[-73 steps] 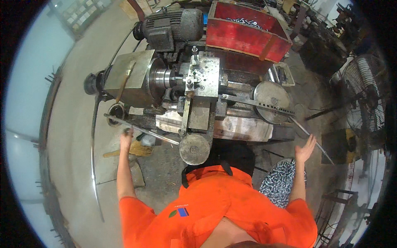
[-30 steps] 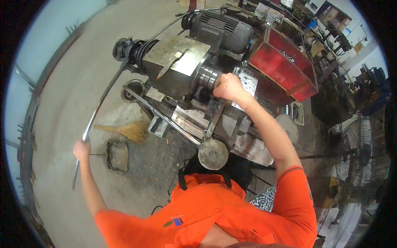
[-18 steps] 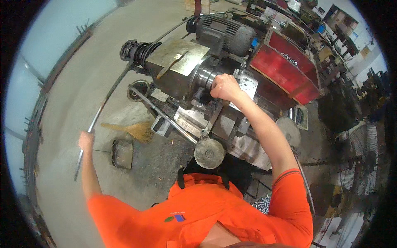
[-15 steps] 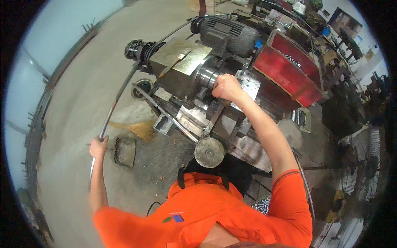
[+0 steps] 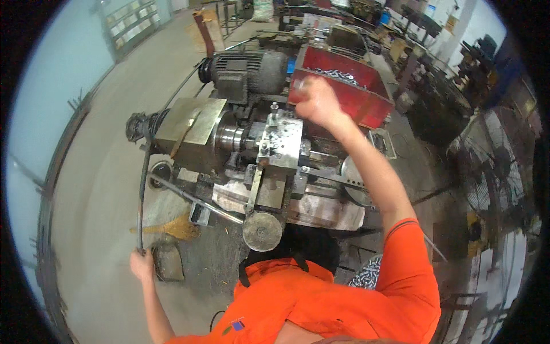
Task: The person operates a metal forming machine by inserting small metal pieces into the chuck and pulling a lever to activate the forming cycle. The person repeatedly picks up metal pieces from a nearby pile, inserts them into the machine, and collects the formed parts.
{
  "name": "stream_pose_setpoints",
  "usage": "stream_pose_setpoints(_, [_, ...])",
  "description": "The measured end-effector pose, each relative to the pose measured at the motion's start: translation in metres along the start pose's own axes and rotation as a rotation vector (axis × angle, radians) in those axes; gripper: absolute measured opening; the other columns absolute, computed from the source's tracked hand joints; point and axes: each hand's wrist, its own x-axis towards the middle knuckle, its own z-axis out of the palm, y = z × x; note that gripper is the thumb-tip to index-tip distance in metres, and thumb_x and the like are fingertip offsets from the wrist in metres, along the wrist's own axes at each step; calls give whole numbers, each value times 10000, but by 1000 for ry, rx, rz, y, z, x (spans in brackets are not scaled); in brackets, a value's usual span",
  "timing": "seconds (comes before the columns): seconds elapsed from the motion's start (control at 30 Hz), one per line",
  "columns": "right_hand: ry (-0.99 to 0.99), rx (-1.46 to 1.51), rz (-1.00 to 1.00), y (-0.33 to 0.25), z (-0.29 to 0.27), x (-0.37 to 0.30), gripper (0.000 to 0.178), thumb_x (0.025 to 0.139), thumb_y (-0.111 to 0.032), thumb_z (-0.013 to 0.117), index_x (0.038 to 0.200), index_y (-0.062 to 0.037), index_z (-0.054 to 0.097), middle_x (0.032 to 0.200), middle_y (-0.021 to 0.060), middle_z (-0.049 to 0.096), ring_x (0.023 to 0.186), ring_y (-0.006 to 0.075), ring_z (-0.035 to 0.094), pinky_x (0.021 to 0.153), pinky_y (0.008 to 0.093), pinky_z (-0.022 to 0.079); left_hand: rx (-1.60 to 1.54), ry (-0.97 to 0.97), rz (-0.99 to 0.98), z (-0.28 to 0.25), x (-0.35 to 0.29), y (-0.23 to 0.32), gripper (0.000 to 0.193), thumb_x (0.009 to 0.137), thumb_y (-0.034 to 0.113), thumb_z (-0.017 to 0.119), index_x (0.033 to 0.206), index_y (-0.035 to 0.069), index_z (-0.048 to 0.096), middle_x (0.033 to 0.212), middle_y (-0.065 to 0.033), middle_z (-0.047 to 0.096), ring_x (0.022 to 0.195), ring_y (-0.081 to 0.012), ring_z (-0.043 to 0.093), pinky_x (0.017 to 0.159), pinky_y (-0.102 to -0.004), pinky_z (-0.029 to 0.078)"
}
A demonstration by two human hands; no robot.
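Note:
My left hand [image 5: 142, 265] is closed round the lower end of a long steel lever bar [image 5: 142, 200], which runs up to the pulley end of a small lathe. My right hand [image 5: 319, 106] is closed, slightly blurred, in front of the red metal bin [image 5: 366, 104]. A small shiny metal part [image 5: 299, 85] seems to show at its fingertips; its exact shape is smeared. Inside the bin lies a heap of short metal pieces [image 5: 344, 75]. Left of my right hand are the lathe's shiny spindle chuck [image 5: 231, 138] and the bolted tool block [image 5: 286, 141].
An electric motor [image 5: 249, 71] sits behind the headstock's flat cover [image 5: 192, 123]. A second steel bar [image 5: 197, 200] slants toward a round disc [image 5: 262, 231] near my lap. More metal pieces [image 5: 366, 274] lie low on the right. A broom [image 5: 180, 227] rests on the floor.
My right hand has left the spindle chuck and moved right to the red bin. My left hand keeps hold of the lever bar, now lower in view. The view has turned rightward.

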Motion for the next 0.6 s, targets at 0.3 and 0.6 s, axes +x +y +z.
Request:
stream_pose_setpoints(0.3, [277,41,168,66,-85,-53,452,601,-163,627,1045,-91,670,1311,183,485,1092,324,559,906,357,449,-577,-243,889,-33,-7,179,309,804,199,648,1055,21,619,891,-164,664,819,-328,636,736,-401,486])
stream_pose_setpoints(0.6, [111,107,823,94,-121,-355,384,587,-135,629,961,-68,686,1046,139,637,828,275,638,744,338,505,-145,-486,1025,74,0,269,291,809,292,632,993,68,657,789,-154,662,778,-338,631,713,-412,481])
